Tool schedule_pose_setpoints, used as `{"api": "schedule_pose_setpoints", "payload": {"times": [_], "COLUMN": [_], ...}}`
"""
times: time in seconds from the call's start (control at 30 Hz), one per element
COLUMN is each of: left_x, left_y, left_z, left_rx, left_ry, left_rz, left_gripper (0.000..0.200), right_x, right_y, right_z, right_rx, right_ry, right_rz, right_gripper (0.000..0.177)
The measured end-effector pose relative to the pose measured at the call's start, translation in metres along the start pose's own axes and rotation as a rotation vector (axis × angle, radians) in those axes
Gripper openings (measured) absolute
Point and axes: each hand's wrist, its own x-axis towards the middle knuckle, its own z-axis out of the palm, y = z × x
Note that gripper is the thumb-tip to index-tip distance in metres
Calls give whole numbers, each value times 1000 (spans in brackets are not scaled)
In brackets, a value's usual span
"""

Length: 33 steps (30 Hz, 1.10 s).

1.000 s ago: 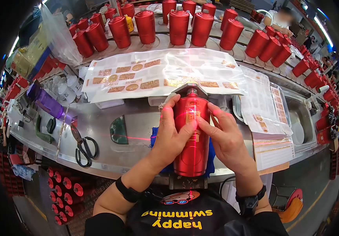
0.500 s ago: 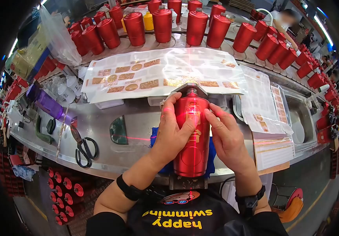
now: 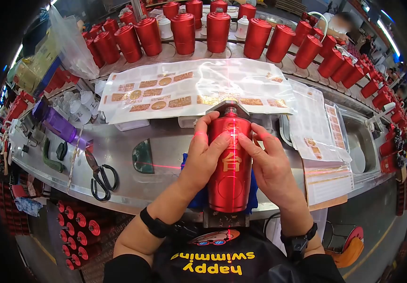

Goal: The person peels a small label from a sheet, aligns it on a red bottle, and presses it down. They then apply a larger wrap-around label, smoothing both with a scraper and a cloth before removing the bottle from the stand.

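Note:
A red bottle (image 3: pixel 232 184) with gold characters lies tilted in a metal holder (image 3: pixel 227 220), its neck away from me, over a blue cloth (image 3: pixel 198 198). My left hand (image 3: pixel 202 155) wraps its left upper side, thumb on the front near the characters. On the right side, my right hand (image 3: pixel 269 160) holds it with the thumb pressed on the front by the upper character. The thumbs partly cover the upper lettering; the lower gold character stays visible. Red laser lines cross the bottle.
Translucent sheets with gold decals (image 3: pixel 166 89) lie beyond the bottle; more decal sheets (image 3: pixel 314 122) are at right beside a sink (image 3: pixel 364 146). Black scissors (image 3: pixel 102 181) and a green piece (image 3: pixel 142 156) rest at left. Red bottles (image 3: pixel 218 33) line a curved conveyor; a person (image 3: pixel 338 28) is behind.
My right thumb has moved inward onto the bottle's front. My left thumb has shifted up, uncovering the lower gold character. Bottles on the conveyor have moved to the right.

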Motion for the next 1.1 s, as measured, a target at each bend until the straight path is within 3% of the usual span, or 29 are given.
{"api": "schedule_pose_setpoints", "payload": {"times": [0.1, 0.2, 0.23, 0.33, 0.47, 0.5, 0.53, 0.63, 0.73, 0.83, 0.93, 1.07, 1.1], "left_x": [-2, -5, -10, -24, -14, -8, -1, 13, 7, -14, -29, -35, -36], "left_y": [8, 2, 6, 29, 40, 45, 45, 39, 29, 19, 11, 3, 3], "left_z": [3, -3, -3, -13, -22, -23, -24, -24, -17, -18, -21, -24, -25], "left_rx": [-205, 79, 287, 824, 1127, 1142, 1143, 1159, 948, 860, 882, 891, 881], "left_ry": [19, 119, 162, -114, -255, -292, -279, -247, -46, 38, 65, 53, 48], "left_rz": [-89, 114, 296, 643, 759, 720, 730, 754, 663, 446, 395, 466, 459], "left_gripper": [55, 54, 48, 45, 48, 45, 46, 48, 50, 58, 64, 65, 65], "right_x": [0, 0, 0, -1, -6, -3, 3, 30, 67, 86, 87, 90, 88], "right_y": [0, 2, 2, 1, 21, 22, 21, 8, 19, 40, 28, 39, 27], "right_z": [1, 2, 1, -2, -7, -10, -11, -35, -21, -8, -18, -13, -17], "right_rx": [28, 47, 44, 20, 69, 113, 181, 375, 410, 282, 392, 0, 79], "right_ry": [15, 15, 7, 15, 116, 140, 211, 65, -150, -28, -242, 74, 46], "right_rz": [2, 5, 13, 27, 37, 49, 112, 333, 180, 277, 132, 150, 215], "right_gripper": [58, 58, 58, 57, 51, 50, 37, 19, 21, 21, 20, 20, 21]}}
